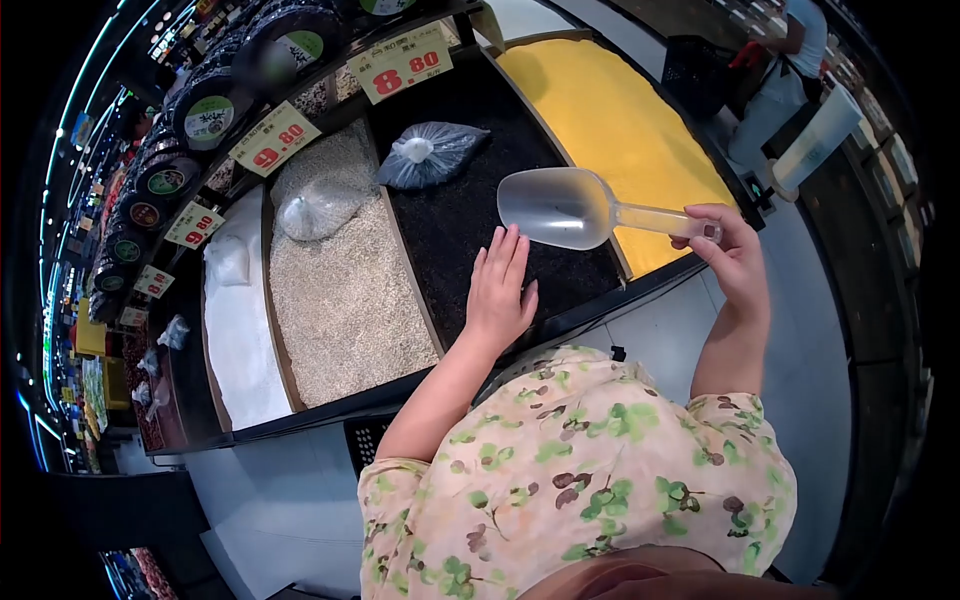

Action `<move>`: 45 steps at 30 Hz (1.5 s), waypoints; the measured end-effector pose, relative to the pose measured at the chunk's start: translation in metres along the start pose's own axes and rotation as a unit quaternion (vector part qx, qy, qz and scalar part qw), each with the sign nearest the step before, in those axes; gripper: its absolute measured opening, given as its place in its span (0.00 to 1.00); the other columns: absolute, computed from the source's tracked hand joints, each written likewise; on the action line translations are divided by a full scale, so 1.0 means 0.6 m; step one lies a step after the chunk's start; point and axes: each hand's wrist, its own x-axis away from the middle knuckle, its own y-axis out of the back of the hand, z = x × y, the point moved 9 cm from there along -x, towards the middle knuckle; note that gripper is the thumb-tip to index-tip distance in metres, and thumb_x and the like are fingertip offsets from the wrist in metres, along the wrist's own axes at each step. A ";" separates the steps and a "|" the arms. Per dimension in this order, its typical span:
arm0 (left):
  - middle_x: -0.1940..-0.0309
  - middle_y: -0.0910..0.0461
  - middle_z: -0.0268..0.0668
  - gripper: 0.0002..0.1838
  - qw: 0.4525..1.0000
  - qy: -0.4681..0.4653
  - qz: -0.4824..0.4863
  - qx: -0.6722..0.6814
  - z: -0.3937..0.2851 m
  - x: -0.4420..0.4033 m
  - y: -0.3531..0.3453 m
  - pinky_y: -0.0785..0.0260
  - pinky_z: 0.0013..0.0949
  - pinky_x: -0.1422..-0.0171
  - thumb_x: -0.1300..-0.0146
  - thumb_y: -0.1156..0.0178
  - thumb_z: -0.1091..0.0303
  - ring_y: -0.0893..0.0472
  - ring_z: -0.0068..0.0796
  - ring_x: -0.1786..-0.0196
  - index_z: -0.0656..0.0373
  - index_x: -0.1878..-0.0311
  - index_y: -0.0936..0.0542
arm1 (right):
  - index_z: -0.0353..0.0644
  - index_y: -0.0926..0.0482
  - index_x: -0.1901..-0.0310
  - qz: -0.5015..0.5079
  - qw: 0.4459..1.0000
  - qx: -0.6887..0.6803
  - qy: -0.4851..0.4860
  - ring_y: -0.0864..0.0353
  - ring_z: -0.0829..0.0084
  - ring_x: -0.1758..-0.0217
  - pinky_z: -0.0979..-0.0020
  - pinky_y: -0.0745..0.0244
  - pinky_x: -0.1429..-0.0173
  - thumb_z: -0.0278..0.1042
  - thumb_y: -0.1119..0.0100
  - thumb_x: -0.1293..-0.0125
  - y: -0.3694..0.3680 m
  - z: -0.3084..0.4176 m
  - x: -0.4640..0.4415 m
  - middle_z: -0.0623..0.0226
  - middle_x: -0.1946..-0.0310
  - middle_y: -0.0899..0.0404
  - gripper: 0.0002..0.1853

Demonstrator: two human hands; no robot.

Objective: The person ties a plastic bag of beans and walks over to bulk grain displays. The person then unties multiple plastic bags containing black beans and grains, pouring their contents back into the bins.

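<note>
My right hand [728, 252] is closed round the handle end of a clear plastic scoop [556, 207], whose bowl looks empty. The scoop hangs over the black grain [455, 235] and the edge of the yellow grain [625, 130]. My left hand [499, 290] lies flat over the black grain, fingers together and stretched out, fingertips by the bowl's lower left rim. Whether they touch the scoop I cannot tell. A knotted plastic bag [432, 155] with dark contents rests on the black grain.
Left of the black grain are a pale grain bin [345, 300] and a white one [243, 340], each with a tied bag. Price signs [400, 65] line the back. A person [785, 75] stands at the upper right, near a clear upright container [818, 140].
</note>
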 end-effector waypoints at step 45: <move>0.35 0.39 0.49 0.30 0.866 0.352 -0.043 0.353 0.081 0.054 -0.158 0.44 0.44 0.33 0.35 0.52 0.56 0.38 0.44 0.33 0.63 0.34 0.39 | 0.34 0.29 0.50 -0.050 0.981 -0.187 -0.014 0.17 0.65 0.62 0.68 0.22 0.57 0.30 0.42 0.41 0.174 -0.086 0.069 0.53 0.62 0.19 0.18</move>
